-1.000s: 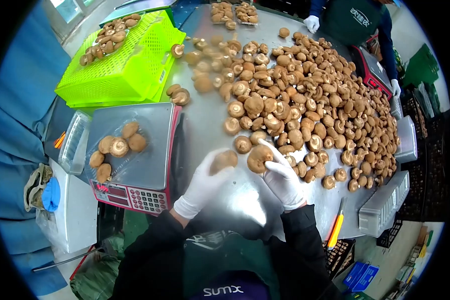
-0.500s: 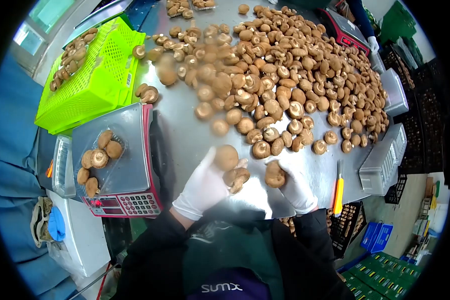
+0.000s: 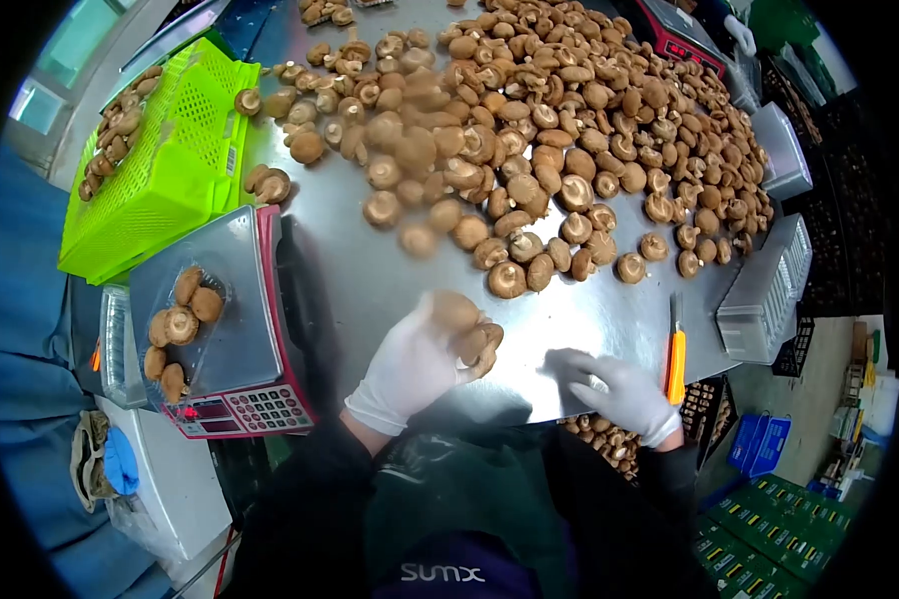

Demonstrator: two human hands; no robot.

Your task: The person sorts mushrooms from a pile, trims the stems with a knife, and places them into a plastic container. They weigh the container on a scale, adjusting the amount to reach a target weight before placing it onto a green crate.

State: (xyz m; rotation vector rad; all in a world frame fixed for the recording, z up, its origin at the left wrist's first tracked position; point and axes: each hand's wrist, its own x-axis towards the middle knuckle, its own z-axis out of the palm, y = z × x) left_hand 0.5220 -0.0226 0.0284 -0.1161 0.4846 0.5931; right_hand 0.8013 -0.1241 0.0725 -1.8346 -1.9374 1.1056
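Two brown mushrooms are held in my white-gloved left hand, its fingers wrapped round them above the steel table. To the right, my gloved right hand hovers low over the table's front edge, fingers apart and nothing between them. A big heap of mushrooms lies beyond both hands. On the left, a clear tray with several mushrooms rests on the red-framed scale. An orange-handled knife lies just right of my right hand.
A bright green basket holding mushrooms stands at the back left. Clear plastic trays are stacked at the right edge. Another red scale is at the back right, with a co-worker's gloved hand beside it. A crate of mushrooms sits below the front edge.
My right hand has let go of its mushroom, which is gone from it, and has moved right and down with its fingers opened. My left hand still holds its mushrooms. The view has shifted slightly.
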